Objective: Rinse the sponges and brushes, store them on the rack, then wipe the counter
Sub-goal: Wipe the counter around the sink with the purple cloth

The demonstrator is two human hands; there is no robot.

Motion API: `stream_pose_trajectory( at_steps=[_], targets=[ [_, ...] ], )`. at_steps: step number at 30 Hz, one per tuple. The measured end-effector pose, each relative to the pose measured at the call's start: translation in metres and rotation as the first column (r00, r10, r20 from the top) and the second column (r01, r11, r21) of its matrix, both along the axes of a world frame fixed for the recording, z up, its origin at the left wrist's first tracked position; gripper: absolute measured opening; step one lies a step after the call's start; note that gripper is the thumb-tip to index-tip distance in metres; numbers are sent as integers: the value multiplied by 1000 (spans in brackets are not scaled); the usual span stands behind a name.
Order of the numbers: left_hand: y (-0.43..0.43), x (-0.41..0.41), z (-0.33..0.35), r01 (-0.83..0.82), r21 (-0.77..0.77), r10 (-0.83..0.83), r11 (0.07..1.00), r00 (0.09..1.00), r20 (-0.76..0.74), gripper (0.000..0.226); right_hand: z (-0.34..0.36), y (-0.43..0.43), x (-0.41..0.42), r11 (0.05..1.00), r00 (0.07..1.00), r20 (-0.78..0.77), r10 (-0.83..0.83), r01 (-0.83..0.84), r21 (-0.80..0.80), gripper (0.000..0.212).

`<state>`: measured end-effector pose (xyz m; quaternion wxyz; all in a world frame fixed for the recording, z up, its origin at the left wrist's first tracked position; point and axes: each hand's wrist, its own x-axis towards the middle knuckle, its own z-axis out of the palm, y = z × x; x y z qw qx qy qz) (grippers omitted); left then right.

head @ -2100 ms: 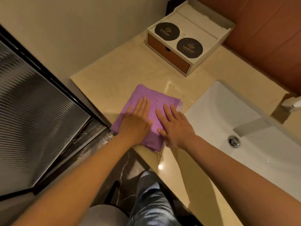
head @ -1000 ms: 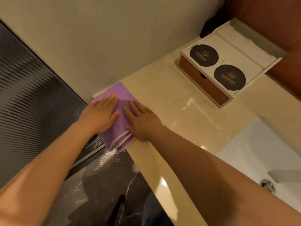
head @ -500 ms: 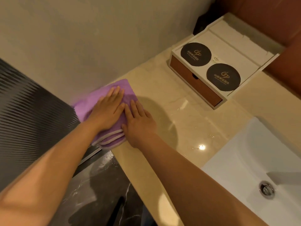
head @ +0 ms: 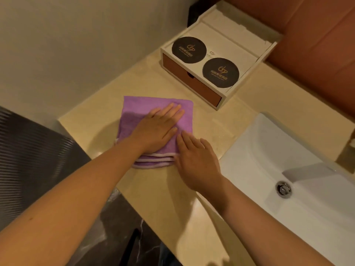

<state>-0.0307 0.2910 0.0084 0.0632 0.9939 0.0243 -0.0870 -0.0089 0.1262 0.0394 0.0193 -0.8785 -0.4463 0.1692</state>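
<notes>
A folded purple cloth (head: 134,112) with pale edging lies on the beige stone counter (head: 221,121), near its left end. My left hand (head: 159,129) presses flat on top of the cloth, fingers straight and pointing to the far right. My right hand (head: 196,162) lies flat on the counter against the cloth's near right corner, its fingertips touching the cloth's edge. Neither hand curls around the cloth. No sponges, brushes or rack are in view.
A white box (head: 217,60) with a brown drawer front and two dark round discs on top stands at the back of the counter. A white sink (head: 249,150) with a metal drain (head: 284,189) lies to the right. A dark ribbed panel (head: 28,160) stands at the left.
Both hands have slid the cloth from the counter's left front corner to the right and away from the edge. My right hand now sits at the cloth's corner rather than on top.
</notes>
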Motion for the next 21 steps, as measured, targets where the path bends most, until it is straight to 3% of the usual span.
stream_pose_trajectory(
  at_steps=[4, 10, 14, 16, 18, 21],
  targets=[
    [-38, 11, -3, 66, 20, -66, 998, 998, 5, 72, 1, -40, -1, 998, 998, -1, -65, 65, 17, 60],
    [-91, 21, -16, 139, 0, -137, 990, 975, 175, 51, -7, -100, 2, 988, 987, 67, -147, 143, 66, 49],
    [-116, 31, -11, 101, -10, -98, 995, 982, 163, 57, -8, -124, 4, 938, 958, -86, -274, 286, 197, 30],
    [-125, 38, -11, 104, -21, -101, 994, 989, 112, 58, -17, -133, 8, 871, 906, -196, -376, 417, 259, 34],
    [-133, 46, -11, 67, -36, -65, 997, 997, 52, 54, -19, -134, 16, 706, 741, -435, -512, 652, 279, 43],
    [-144, 52, -12, 7, -35, -5, 999, 998, 60, 54, -17, -122, 27, 369, 299, -779, -552, 925, 93, 50]
  ],
)
